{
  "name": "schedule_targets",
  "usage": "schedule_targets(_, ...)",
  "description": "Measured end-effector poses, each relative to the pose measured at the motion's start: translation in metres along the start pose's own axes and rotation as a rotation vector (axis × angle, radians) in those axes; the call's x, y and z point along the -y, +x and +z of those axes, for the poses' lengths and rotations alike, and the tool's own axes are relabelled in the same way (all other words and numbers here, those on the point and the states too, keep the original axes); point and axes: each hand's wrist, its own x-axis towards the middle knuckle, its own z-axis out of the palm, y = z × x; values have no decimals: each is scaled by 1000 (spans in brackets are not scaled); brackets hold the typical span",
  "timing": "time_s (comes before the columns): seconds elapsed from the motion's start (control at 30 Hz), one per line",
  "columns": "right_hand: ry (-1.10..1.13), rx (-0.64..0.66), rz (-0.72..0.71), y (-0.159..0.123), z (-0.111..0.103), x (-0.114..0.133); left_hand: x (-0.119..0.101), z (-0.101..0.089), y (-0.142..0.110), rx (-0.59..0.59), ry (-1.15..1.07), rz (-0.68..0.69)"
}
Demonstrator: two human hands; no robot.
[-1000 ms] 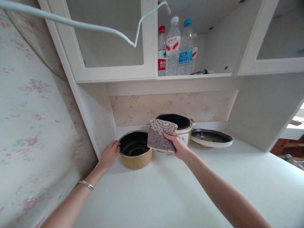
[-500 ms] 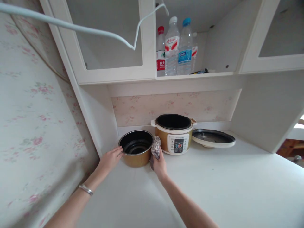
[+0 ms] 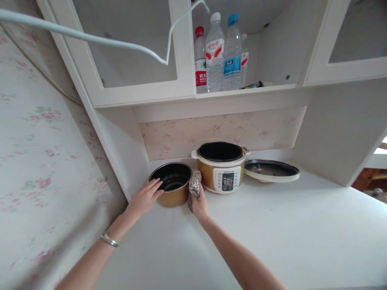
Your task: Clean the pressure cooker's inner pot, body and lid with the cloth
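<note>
A gold inner pot point(image 3: 173, 199) with a black inside and a metal rim stands upright on the white counter. My left hand point(image 3: 145, 197) is at its front left rim, with fingers reaching over the edge and the thumb side along the outer wall. At the pot's right side my right hand point(image 3: 200, 205) is closed on a bunched, patterned grey-brown cloth point(image 3: 194, 186), pressed against the outer wall. Close behind the cloth sits a gold and white electric cooker point(image 3: 208, 177) with its top uncovered. Its round lid point(image 3: 272, 174) lies upside down to the right.
An overhead cabinet shelf holds several plastic bottles point(image 3: 215, 60). A white bent rod point(image 3: 121, 42) crosses the upper left foreground. A flowered wall point(image 3: 39, 161) bounds the left side, and a white side panel point(image 3: 335, 137) stands at the right. The white counter point(image 3: 272, 237) extends to the right.
My left hand has slid a little rightward along the rim, its fingers farther over the edge. My right hand still holds the cloth against the pot. The view has shifted slightly.
</note>
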Motion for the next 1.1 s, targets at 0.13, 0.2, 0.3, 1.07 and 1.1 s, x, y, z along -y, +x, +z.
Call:
schedule_targets(0.13,-2,23,14,-3,7,-3,15,4,10,82,18,-59)
schedule_targets(0.2,7,23,3,-14,14,-3,-2,14,8,44,31,-113)
schedule_targets(0.3,17,30,-12,-28,22,-1,-40,28,2,-30,74,-159)
schedule_targets(1.07,14,26,-25,-14,11,-4,-54,17,3,48,-13,1)
schedule_targets(1.1,7,18,-27,-9,7,-3,-44,15,4,65,-27,42)
